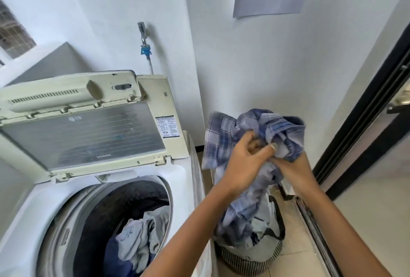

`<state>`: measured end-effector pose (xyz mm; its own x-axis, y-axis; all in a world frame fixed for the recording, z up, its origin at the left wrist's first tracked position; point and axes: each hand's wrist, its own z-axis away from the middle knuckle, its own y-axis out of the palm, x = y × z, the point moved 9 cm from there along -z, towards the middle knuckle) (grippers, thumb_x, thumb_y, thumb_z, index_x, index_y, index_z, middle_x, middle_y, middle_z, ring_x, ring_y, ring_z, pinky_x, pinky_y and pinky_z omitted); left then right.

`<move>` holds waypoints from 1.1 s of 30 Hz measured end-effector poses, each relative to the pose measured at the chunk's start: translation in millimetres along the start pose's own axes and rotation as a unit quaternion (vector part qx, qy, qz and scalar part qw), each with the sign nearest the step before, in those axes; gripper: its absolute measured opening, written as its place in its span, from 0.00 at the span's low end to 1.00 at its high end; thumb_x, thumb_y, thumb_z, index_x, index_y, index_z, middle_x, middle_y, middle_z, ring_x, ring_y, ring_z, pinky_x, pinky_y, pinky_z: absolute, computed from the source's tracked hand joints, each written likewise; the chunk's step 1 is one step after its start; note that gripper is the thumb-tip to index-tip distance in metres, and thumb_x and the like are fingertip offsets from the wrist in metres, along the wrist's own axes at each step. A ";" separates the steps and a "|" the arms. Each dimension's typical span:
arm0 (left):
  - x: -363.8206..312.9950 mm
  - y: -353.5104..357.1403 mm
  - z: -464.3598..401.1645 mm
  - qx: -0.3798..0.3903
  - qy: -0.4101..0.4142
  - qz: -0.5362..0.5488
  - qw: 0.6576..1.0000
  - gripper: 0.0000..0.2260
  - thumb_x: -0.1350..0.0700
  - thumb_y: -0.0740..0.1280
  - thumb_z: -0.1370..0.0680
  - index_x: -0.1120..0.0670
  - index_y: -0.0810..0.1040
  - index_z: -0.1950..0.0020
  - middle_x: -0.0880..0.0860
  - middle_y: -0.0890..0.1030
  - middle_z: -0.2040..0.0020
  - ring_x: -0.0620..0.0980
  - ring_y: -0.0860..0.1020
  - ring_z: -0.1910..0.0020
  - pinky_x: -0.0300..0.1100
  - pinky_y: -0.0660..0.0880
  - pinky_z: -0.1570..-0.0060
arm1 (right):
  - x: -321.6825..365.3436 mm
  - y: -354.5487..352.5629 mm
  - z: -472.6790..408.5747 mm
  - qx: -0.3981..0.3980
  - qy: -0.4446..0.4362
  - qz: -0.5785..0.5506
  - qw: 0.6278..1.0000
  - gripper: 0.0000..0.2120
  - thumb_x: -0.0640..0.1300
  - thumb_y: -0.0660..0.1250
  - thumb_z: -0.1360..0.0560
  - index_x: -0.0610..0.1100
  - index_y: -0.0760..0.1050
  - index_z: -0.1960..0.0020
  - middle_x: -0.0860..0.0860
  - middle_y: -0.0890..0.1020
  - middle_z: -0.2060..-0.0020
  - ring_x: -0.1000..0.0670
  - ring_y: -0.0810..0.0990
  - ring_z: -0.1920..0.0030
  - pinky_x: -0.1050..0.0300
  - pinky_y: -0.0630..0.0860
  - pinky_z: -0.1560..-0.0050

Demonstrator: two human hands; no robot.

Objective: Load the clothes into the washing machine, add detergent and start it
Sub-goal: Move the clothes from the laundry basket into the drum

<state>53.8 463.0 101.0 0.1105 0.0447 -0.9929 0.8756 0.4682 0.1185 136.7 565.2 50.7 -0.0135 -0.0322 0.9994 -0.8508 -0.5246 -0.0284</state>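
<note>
Since the drum needs loading, I see left hand (246, 161) and right hand (290, 165) both clutching the crumpled blue plaid cotton shirt (230, 134) over the striped fabric laundry basket (250, 263).

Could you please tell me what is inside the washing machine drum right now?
The drum holds a pale grey garment lying on a dark blue one. Anything beneath them is covered, and the left forearm hides the drum's near right edge.
</note>
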 end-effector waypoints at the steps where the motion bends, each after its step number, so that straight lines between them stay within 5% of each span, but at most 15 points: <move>1: -5.3 -7.6 7.6 -0.004 0.024 -0.015 1.000 0.09 0.60 0.66 0.22 0.55 0.76 0.42 0.51 0.83 0.49 0.44 0.81 0.48 0.35 0.76 0.48 | 9.0 -2.7 -2.6 -0.014 -0.014 -0.010 1.000 0.14 0.30 0.69 0.28 0.46 0.77 0.48 0.48 0.83 0.52 0.48 0.81 0.50 0.61 0.79 0.53; 3: -18.8 -40.9 22.2 -0.093 0.075 -0.067 0.991 0.08 0.60 0.67 0.23 0.52 0.78 0.45 0.48 0.83 0.51 0.40 0.80 0.51 0.33 0.75 0.50 | 28.9 1.6 -5.9 -0.012 -0.032 -0.028 0.999 0.15 0.31 0.69 0.28 0.50 0.79 0.52 0.50 0.84 0.54 0.49 0.82 0.52 0.51 0.78 0.50; 7: -31.0 -130.1 55.2 -0.346 0.058 -0.182 0.919 0.18 0.49 0.71 0.26 0.46 0.70 0.39 0.47 0.71 0.38 0.45 0.71 0.41 0.45 0.70 0.40 | 72.1 16.4 -8.5 -0.002 -0.054 -0.057 0.997 0.17 0.30 0.70 0.30 0.54 0.79 0.56 0.60 0.84 0.60 0.56 0.82 0.54 0.52 0.78 0.49; 10: -32.4 -151.0 61.2 -0.288 0.013 -0.168 0.943 0.19 0.44 0.70 0.27 0.47 0.72 0.39 0.48 0.72 0.35 0.47 0.71 0.36 0.49 0.69 0.36 | 111.3 40.2 -5.4 0.042 -0.071 -0.096 0.992 0.19 0.29 0.69 0.30 0.54 0.81 0.59 0.59 0.85 0.62 0.53 0.82 0.54 0.52 0.79 0.51; 12: -50.1 -155.0 69.1 -0.243 0.059 -0.117 0.961 0.10 0.50 0.69 0.25 0.55 0.79 0.49 0.52 0.82 0.48 0.47 0.79 0.49 0.49 0.75 0.46 | 136.7 61.5 1.1 0.082 -0.080 -0.119 0.986 0.18 0.28 0.69 0.30 0.52 0.81 0.59 0.56 0.85 0.62 0.52 0.83 0.56 0.53 0.80 0.52; 16: -117.8 -198.8 109.1 -0.321 0.162 -0.065 0.931 0.04 0.59 0.67 0.23 0.55 0.79 0.58 0.49 0.82 0.65 0.47 0.78 0.65 0.48 0.77 0.62 | 185.0 117.5 22.5 0.180 -0.094 -0.160 0.966 0.16 0.29 0.67 0.29 0.50 0.82 0.60 0.54 0.85 0.63 0.53 0.84 0.61 0.57 0.81 0.60; 26: -249.5 -283.6 222.2 -0.439 0.267 -0.067 0.855 0.05 0.56 0.66 0.22 0.55 0.78 0.48 0.56 0.82 0.52 0.57 0.80 0.53 0.65 0.77 0.53 | 291.8 257.9 89.5 0.267 -0.110 -0.303 0.908 0.11 0.28 0.66 0.29 0.43 0.79 0.59 0.48 0.83 0.65 0.49 0.81 0.62 0.51 0.78 0.53; 33: -324.3 -296.2 270.3 -0.457 0.340 -0.075 0.818 0.07 0.58 0.65 0.21 0.58 0.77 0.45 0.61 0.81 0.43 0.61 0.80 0.44 0.61 0.77 0.45 | 364.2 306.8 131.6 0.303 -0.160 -0.371 0.863 0.10 0.26 0.66 0.28 0.40 0.77 0.58 0.43 0.81 0.61 0.44 0.80 0.56 0.43 0.77 0.47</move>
<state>-114.3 71.3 391.3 -0.5256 0.2620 -0.8094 0.1026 0.9640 0.2455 -60.1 280.6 403.3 0.6460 0.3214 0.6924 -0.1300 -0.8475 0.5147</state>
